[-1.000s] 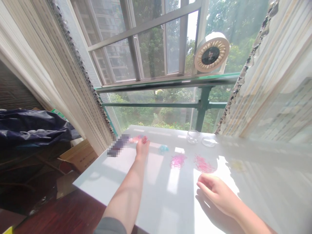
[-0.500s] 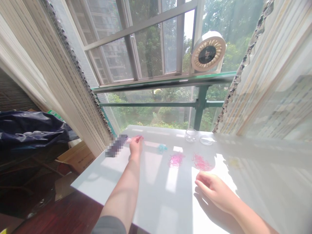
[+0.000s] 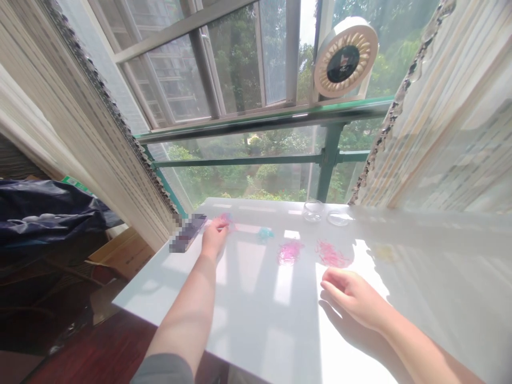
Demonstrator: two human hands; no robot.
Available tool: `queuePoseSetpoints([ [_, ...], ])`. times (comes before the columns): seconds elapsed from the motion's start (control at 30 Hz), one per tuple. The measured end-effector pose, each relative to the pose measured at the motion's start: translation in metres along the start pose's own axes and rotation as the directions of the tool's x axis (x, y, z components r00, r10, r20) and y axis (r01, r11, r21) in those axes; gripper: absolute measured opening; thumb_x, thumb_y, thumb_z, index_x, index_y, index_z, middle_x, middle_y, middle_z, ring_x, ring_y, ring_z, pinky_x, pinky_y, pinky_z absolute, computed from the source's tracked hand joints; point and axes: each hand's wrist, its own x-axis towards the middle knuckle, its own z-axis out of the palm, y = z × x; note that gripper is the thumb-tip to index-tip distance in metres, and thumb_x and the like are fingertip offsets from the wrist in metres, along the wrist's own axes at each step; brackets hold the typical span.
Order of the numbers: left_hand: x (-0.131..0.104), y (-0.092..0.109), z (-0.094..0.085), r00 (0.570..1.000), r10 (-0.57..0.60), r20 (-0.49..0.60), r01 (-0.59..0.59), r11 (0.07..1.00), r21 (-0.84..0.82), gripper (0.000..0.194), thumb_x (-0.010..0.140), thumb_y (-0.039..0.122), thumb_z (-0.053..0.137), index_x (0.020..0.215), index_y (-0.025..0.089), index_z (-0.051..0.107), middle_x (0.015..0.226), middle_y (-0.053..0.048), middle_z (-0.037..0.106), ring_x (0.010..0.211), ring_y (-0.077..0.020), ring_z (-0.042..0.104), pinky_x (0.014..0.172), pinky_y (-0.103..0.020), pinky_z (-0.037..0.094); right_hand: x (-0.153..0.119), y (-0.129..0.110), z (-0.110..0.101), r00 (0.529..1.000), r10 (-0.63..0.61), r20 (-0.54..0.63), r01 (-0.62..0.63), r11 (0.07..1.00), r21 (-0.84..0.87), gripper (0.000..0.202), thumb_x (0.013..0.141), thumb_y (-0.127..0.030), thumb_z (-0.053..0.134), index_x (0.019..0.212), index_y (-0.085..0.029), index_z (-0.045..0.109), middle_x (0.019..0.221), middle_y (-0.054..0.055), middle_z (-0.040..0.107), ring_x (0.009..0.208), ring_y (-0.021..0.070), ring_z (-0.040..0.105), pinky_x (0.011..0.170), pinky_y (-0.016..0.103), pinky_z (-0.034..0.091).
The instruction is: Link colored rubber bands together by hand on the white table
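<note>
My left hand (image 3: 215,237) reaches to the far left of the white table (image 3: 248,304), fingers pinched at the near edge of a pink and bluish pile (image 3: 226,217); whatever is between the fingertips is too small to make out. A teal pile (image 3: 265,233), a magenta pile (image 3: 289,252) and a red-pink pile (image 3: 331,254) of thin pieces lie to its right. Curled loosely, my right hand (image 3: 352,293) rests just below the red-pink pile; its inner fingers are mostly hidden. Farther right is a faint yellow pile (image 3: 384,252).
Two clear round dishes, one (image 3: 313,212) beside a flatter one (image 3: 340,217), sit at the table's back edge. A dark phone (image 3: 191,232) lies left of my left hand. Behind are a window, a green rail (image 3: 240,160) and a round fan (image 3: 344,61). Curtains hang on both sides.
My left hand has drawn back slightly toward the phone and left, uncovering more of the pink and bluish pile. My right hand keeps its place by the red-pink pile. The view has tilted down a little.
</note>
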Motion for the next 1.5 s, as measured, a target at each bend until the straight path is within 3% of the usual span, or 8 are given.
queuePoseSetpoints([
  [0.17,0.004,-0.003,0.002,0.999,-0.012,-0.032,0.01,0.999,-0.054,0.018,0.065,0.021,0.065,0.081,0.018,0.073,0.089,-0.009,0.073,0.086,-0.0234,0.065,0.09,-0.036,0.045,-0.003,-0.007,-0.005,1.0,0.009,0.017,-0.009,1.0,-0.001,0.027,0.088,-0.038,0.041,0.068,-0.021,0.049,0.065,-0.002,0.052,0.06,0.0135,0.047,0.058,0.026,0.038],
  [0.4,0.004,-0.003,0.006,0.993,-0.083,-0.089,0.064,0.977,-0.201,0.022,0.074,0.028,0.058,0.089,0.013,0.065,0.09,-0.011,0.071,0.073,-0.018,0.068,0.074,-0.031,0.051,-0.004,-0.009,-0.006,0.999,0.007,0.032,-0.007,1.0,-0.01,0.029,0.088,-0.04,0.04,0.068,-0.021,0.049,0.066,-0.001,0.053,0.061,0.0139,0.047,0.058,0.026,0.039],
  [0.67,0.004,0.003,0.009,0.984,-0.068,-0.167,0.022,0.965,-0.261,0.021,0.072,0.03,0.061,0.084,0.014,0.062,0.088,-0.008,0.068,0.075,-0.0157,0.064,0.077,-0.03,0.05,0.0,0.0,0.0,1.0,-0.012,0.022,0.012,1.0,0.01,0.027,0.087,-0.038,0.041,0.068,-0.021,0.049,0.064,-0.001,0.05,0.058,0.0135,0.045,0.056,0.026,0.038],
  [0.83,-0.009,0.018,0.02,0.997,0.019,-0.078,-0.043,0.95,-0.311,0.021,0.07,0.033,0.063,0.081,0.015,0.061,0.079,-0.006,0.067,0.071,-0.0155,0.063,0.07,-0.026,0.05,0.001,0.003,0.002,1.0,-0.011,0.006,0.011,1.0,0.007,0.027,0.087,-0.037,0.042,0.067,-0.021,0.048,0.064,-0.002,0.049,0.058,0.0126,0.044,0.056,0.025,0.038],
  [0.97,-0.037,0.043,0.033,0.981,0.153,0.119,-0.103,0.933,-0.344,0.019,0.071,0.034,0.062,0.079,0.016,0.06,0.07,-0.003,0.065,0.067,-0.0154,0.061,0.065,-0.025,0.049,0.002,0.003,0.002,1.0,-0.016,0.002,0.016,1.0,0.005,0.026,0.087,-0.037,0.042,0.067,-0.02,0.049,0.064,-0.002,0.051,0.058,0.0121,0.045,0.056,0.025,0.037],
  [1.1,-0.076,0.077,0.047,0.911,0.266,0.314,-0.144,0.921,-0.362,0.019,0.071,0.035,0.064,0.074,0.017,0.061,0.068,-0.004,0.065,0.066,-0.0157,0.06,0.066,-0.026,0.049,0.002,0.003,0.001,0.999,-0.033,-0.004,0.033,0.999,0.031,0.025,0.087,-0.036,0.043,0.068,-0.02,0.051,0.063,-0.003,0.052,0.057,0.0117,0.046,0.054,0.024,0.036],
  [1.3,-0.128,0.12,0.066,0.763,0.37,0.53,-0.203,0.916,-0.347,0.012,0.072,0.032,0.065,0.073,0.02,0.064,0.067,-0.003,0.066,0.063,-0.0156,0.06,0.063,-0.027,0.05,0.003,0.004,0.0,0.995,-0.083,-0.053,0.089,0.989,0.114,0.014,0.081,-0.033,0.054,0.075,-0.021,0.057,0.06,-0.004,0.051,0.055,0.0104,0.045,0.052,0.023,0.035],
  [1.5,-0.146,0.147,0.078,0.545,0.543,0.639,-0.39,0.839,-0.38,0.01,0.077,0.028,0.06,0.074,0.021,0.067,0.072,-0.001,0.069,0.066,-0.014,0.061,0.066,-0.024,0.049,0.005,0.008,0.002,0.978,-0.112,-0.179,0.155,0.956,0.251,0.016,0.083,-0.037,0.056,0.084,-0.021,0.058,0.061,-0.004,0.05,0.056,0.0101,0.045,0.055,0.024,0.038],
])
